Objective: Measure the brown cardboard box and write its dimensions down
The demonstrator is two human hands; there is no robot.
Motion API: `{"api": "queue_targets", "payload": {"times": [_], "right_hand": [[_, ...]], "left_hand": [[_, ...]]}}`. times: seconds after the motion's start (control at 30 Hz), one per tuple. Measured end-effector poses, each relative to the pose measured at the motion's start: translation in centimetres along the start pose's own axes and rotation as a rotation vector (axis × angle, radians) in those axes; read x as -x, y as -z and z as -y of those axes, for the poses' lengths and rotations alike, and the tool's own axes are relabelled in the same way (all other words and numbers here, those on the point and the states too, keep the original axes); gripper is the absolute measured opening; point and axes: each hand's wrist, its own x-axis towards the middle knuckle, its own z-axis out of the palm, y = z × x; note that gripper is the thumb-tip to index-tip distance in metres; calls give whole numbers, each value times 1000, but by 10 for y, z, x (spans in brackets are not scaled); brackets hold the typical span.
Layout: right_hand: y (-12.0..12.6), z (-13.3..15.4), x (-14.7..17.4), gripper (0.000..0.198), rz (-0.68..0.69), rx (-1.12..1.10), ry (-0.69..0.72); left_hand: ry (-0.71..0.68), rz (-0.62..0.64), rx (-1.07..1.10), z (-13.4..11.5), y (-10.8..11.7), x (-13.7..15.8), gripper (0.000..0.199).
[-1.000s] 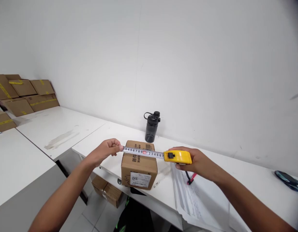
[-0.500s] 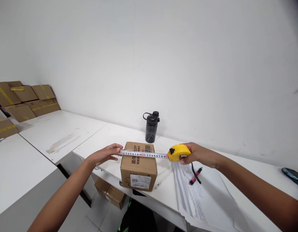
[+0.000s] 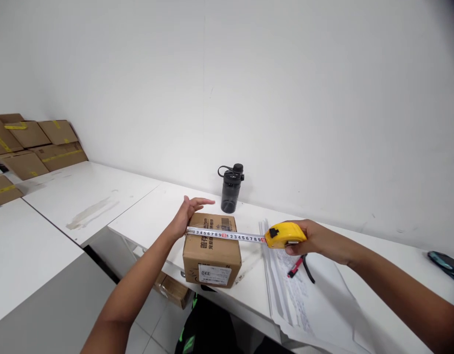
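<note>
A brown cardboard box (image 3: pixel 212 253) with printed characters on top and a white label on its front stands near the table's edge. My right hand (image 3: pixel 308 238) is wrapped round a yellow tape measure (image 3: pixel 285 235) to the right of the box. Its white blade (image 3: pixel 243 237) runs out leftward across the box top, its end by the left edge. My left hand (image 3: pixel 186 214) is at the box's back left corner, fingers stretched out toward the right over the rear edge. The blade's end lies beside the base of that hand; whether they touch is hard to tell.
Behind the box stands a dark water bottle (image 3: pixel 231 189). Papers (image 3: pixel 323 300) with a red and black pen (image 3: pixel 296 267) lie at right, and a dark phone-like object (image 3: pixel 446 265) farther right. Taped cartons (image 3: pixel 61 155) are stacked at far left; another carton (image 3: pixel 173 290) sits below the table.
My left hand has let go of the blade's end and moved forward to the box's back left corner. The tape measure has shifted slightly right, the blade still across the box top.
</note>
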Motion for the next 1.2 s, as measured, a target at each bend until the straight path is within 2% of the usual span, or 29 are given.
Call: {"api": "queue_targets", "payload": {"times": [0.1, 0.3, 0.47, 0.6, 0.73, 0.87, 0.97, 1.1, 1.2], "right_hand": [[0, -3, -1, 36, -9, -9, 6], [-2, 3, -2, 35, -9, -5, 31], [-21, 14, -20, 39, 31, -63, 21], [-39, 23, -36, 41, 71, -112, 64], [-43, 27, -40, 37, 99, -116, 58], [-45, 24, -35, 39, 69, -105, 81], [-48, 20, -32, 46, 38, -94, 130], [-50, 16, -29, 68, -22, -88, 124], [-49, 20, -27, 66, -4, -63, 125]], "left_hand": [[9, 94, 4, 1, -7, 1, 87], [77, 56, -102, 9, -4, 8, 92], [56, 63, -142, 5, -7, 8, 88], [53, 47, -172, 3, -8, 8, 84], [36, 42, -196, 2, -8, 8, 80], [40, 34, -211, 2, -8, 8, 78], [32, 27, -214, 2, -8, 7, 75], [48, 44, -200, 3, -6, 6, 69], [56, 62, -229, 4, -3, 5, 58]]}}
